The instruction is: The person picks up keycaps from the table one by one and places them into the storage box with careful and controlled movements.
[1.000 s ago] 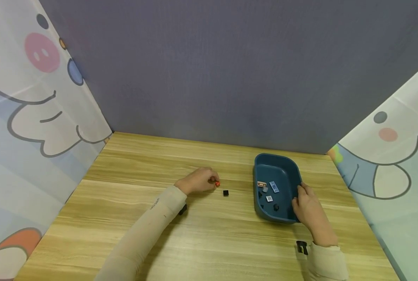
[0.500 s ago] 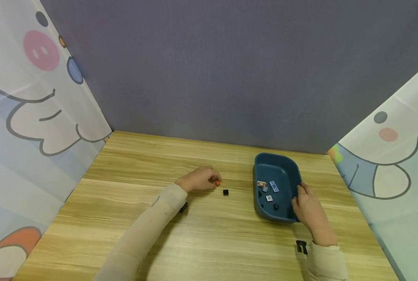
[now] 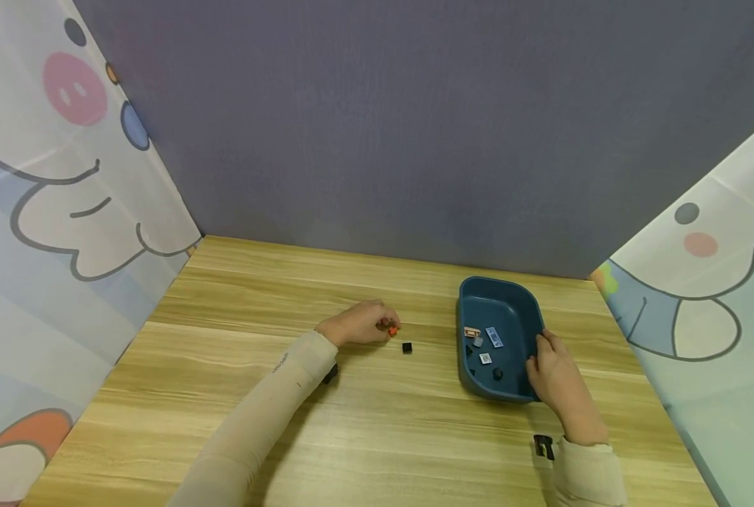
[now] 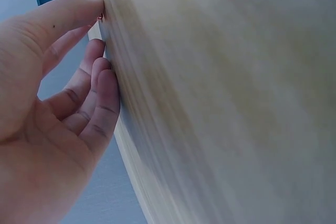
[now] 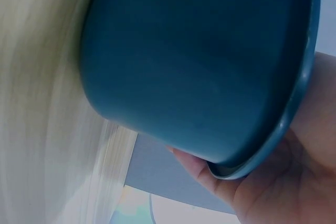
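At the middle of the table my left hand (image 3: 367,322) has its thumb and index finger pinched about a small orange-red piece (image 3: 393,331), low at the tabletop. In the left wrist view the thumb (image 4: 79,11) covers most of this piece, and the other fingers (image 4: 107,90) curve down against the wood. A small black cube (image 3: 407,347) lies just right of those fingertips. My right hand (image 3: 550,370) grips the right rim of a dark blue plastic basin (image 3: 522,299); from the right wrist view its fingers wrap the basin's edge (image 5: 262,156).
Inside the basin lie several small pieces, among them a light blue tile (image 3: 494,337), a white patterned tile (image 3: 486,358), an orange-tan piece (image 3: 472,332) and a black piece (image 3: 498,374). A grey wall (image 3: 377,141) rises behind the wooden table (image 3: 402,451), with printed curtains (image 3: 700,303) at both sides.
My left fingertips have edged slightly to the right around the orange-red piece. The right hand, the basin and the black cube stay where they were.
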The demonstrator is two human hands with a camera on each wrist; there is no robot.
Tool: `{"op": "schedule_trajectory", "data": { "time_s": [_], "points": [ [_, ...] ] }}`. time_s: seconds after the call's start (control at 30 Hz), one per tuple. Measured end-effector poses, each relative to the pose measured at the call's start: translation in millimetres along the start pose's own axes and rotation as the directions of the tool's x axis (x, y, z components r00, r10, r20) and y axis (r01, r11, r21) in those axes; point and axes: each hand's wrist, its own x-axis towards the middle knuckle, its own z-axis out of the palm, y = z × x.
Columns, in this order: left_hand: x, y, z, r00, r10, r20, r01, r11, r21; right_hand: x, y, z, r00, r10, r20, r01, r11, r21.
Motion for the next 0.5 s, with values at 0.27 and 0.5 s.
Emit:
{"op": "schedule_trajectory", "data": {
  "time_s": [0.27, 0.5],
  "points": [
    [-0.4, -1.9, 0.0, 1.000, -0.008, -0.004, 0.008, 1.000, -0.014, 1.0, -0.6, -0.7, 1.000, 0.011, 0.013, -0.011, 1.000, -0.001],
    [1.0, -4.7, 1.0, 1.000, 0.011, -0.009, -0.010, 1.000, 0.016, 0.6, -1.6, -0.9, 1.000, 0.009, 0.012, -0.009, 1.000, 0.000]
  ]
}}
